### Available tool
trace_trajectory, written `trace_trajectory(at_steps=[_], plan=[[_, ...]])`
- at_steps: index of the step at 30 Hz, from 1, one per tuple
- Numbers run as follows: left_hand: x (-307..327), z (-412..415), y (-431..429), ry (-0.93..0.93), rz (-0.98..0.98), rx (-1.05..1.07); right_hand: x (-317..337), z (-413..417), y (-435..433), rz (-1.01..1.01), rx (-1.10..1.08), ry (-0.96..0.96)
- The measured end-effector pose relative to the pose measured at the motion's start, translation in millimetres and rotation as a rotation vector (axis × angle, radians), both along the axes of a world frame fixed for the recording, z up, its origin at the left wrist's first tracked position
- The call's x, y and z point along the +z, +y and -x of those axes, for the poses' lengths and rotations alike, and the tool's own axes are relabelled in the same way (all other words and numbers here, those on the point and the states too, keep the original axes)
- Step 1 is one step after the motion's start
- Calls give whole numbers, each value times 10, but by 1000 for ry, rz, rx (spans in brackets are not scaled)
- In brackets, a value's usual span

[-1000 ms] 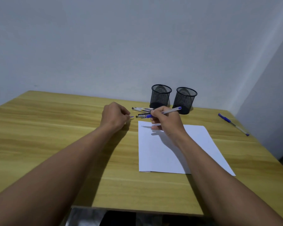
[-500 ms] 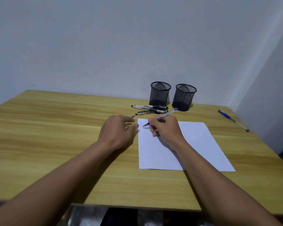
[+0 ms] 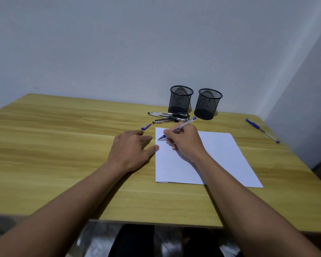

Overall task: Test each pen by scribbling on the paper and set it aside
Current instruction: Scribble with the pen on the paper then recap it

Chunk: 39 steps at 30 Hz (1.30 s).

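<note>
The right hand (image 3: 183, 140) pinches the blue pen (image 3: 176, 129), tip down-left on the paper (image 3: 217, 156), while the left hand (image 3: 132, 151) lies spread flat beside it.

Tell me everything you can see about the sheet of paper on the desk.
The paper is a plain white sheet lying flat on the wooden table, long edges running away from the viewer. A faint blue scribble marks its far-left corner, where the right hand rests, writing with a blue pen. The left hand touches its left edge.
</note>
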State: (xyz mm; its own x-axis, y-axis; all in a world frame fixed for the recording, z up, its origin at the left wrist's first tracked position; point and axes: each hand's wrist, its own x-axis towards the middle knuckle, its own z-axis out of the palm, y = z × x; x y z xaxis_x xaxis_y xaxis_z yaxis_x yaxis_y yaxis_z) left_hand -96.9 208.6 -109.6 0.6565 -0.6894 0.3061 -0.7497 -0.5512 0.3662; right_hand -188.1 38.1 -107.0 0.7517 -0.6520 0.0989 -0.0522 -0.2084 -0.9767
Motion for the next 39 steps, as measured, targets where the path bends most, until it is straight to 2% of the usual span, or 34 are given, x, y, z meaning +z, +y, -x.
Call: trace_trajectory(at_steps=[7,13,39], plan=[[-6,-22,-11,9,0,12,0,-22,2,50,-51,-8],[-12,-15,-9,18,5,11,-52,-34,-20,1,-15,-13],[-22,-29,-16,24,12,27,-9,-21,-24,40,-151,19]])
